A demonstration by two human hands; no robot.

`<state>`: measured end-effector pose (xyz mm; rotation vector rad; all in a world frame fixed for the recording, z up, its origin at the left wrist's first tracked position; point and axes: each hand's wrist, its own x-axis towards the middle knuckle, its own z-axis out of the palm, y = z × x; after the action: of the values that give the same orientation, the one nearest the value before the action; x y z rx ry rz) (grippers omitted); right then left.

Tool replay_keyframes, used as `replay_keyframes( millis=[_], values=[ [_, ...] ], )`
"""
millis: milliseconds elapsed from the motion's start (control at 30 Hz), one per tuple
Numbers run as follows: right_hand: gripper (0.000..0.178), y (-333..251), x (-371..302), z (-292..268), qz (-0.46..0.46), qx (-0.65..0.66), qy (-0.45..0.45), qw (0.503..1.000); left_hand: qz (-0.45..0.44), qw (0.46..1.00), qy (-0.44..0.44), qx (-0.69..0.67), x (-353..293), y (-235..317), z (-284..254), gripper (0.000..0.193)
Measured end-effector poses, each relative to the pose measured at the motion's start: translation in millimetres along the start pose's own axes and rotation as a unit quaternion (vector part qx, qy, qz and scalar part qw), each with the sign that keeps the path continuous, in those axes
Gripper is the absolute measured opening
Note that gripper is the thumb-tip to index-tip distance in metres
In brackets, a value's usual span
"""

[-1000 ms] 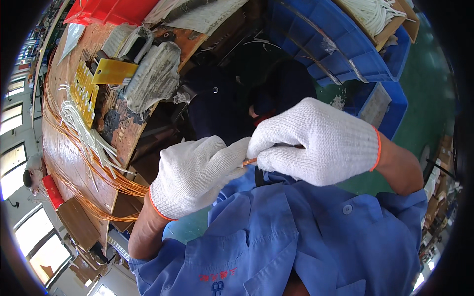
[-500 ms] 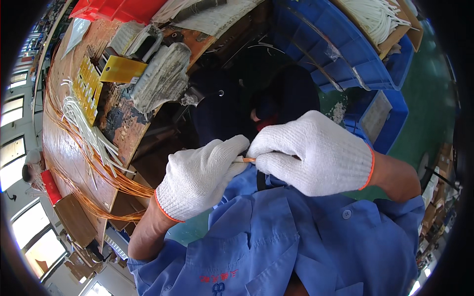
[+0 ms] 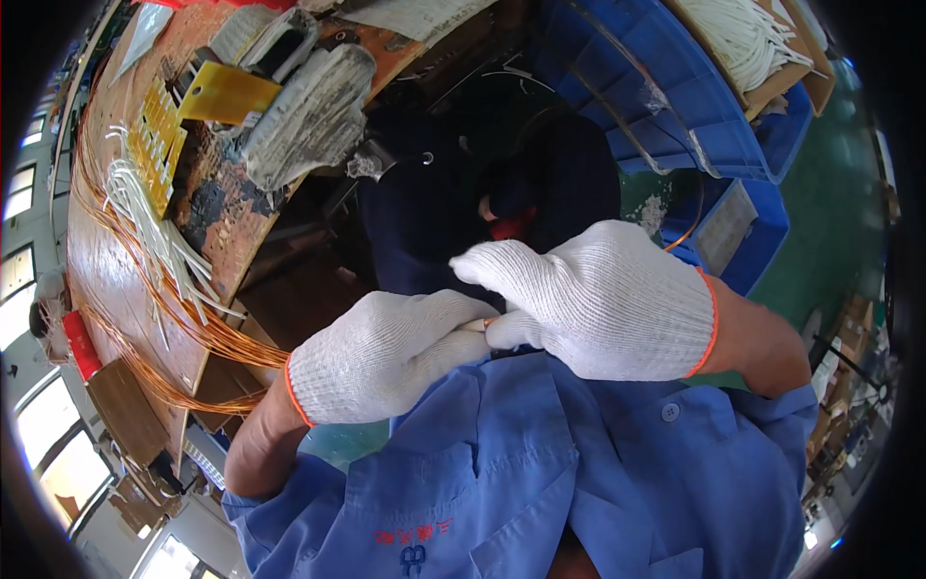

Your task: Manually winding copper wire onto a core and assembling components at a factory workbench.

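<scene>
At the middle of the view, just above the collar of a blue work shirt [image 3: 540, 482], two hands in white knit gloves with orange cuffs meet fingertip to fingertip. The left hand [image 3: 386, 357] comes in from seven o'clock and the right hand [image 3: 608, 299] from three o'clock, and between them a short length of thin copper-coloured wire [image 3: 489, 323] shows; most of it is hidden by the gloves. The left fingers are curled together and pinched on the wire's left end, the right fingers likewise closed down on its right end, so both hands clamp the same piece, which sits at the centre of the picture, close to the chest. At nine to ten o'clock lies a wooden table [image 3: 106, 289], and along its near edge runs a bundle of long copper wires [image 3: 183, 328], with white sleeving tubes [image 3: 145, 222] lying across them. Higher, near eleven o'clock, sits a yellow flat piece [image 3: 227, 92] beside a grey bundle [image 3: 309, 111]. At one o'clock stands a blue plastic crate [image 3: 666, 106], with a cardboard box of white tubes [image 3: 748, 39] above it.
</scene>
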<state>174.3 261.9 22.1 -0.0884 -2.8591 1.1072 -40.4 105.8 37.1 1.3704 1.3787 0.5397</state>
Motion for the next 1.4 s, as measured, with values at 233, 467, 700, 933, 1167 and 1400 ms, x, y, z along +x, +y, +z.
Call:
replay_keyframes(
  millis=[233, 467, 700, 933, 1167, 1400],
  values=[
    [0.046, 4.6, 11.7, 2.2, 0.072, 0.167, -0.005, 0.983, 0.02, 0.998, -0.036, 0.047, -6.4, -21.5, -13.7, 0.021],
    [0.012, 8.1, -8.7, 15.8, -0.013, -0.018, 0.071, 0.997, -0.179, 0.973, 0.144, -0.005, -11.5, -20.2, -2.6, 0.023],
    [0.033, 7.8, -9.3, 18.7, -0.087, -0.244, 0.105, 0.96, -0.113, 0.974, 0.195, 0.021, -19.1, -27.0, 11.1, 0.017],
    [0.038, 18.2, -11.5, 29.4, -0.102, -0.14, 0.13, 0.976, -0.083, 0.983, 0.162, -0.018, -24.6, -22.2, 7.8, 0.015],
    [0.024, 12.0, -10.7, 27.2, -0.058, -0.134, 0.111, 0.983, -0.025, 0.991, 0.129, 0.037, -22.7, -33.8, 13.7, 0.023],
    [0.013, 15.1, -5.9, 19.0, -0.01, 0.045, 0.032, 0.998, 0.056, 0.982, 0.11, 0.142, -15.6, -32.5, 20.0, 0.022]
  ],
)
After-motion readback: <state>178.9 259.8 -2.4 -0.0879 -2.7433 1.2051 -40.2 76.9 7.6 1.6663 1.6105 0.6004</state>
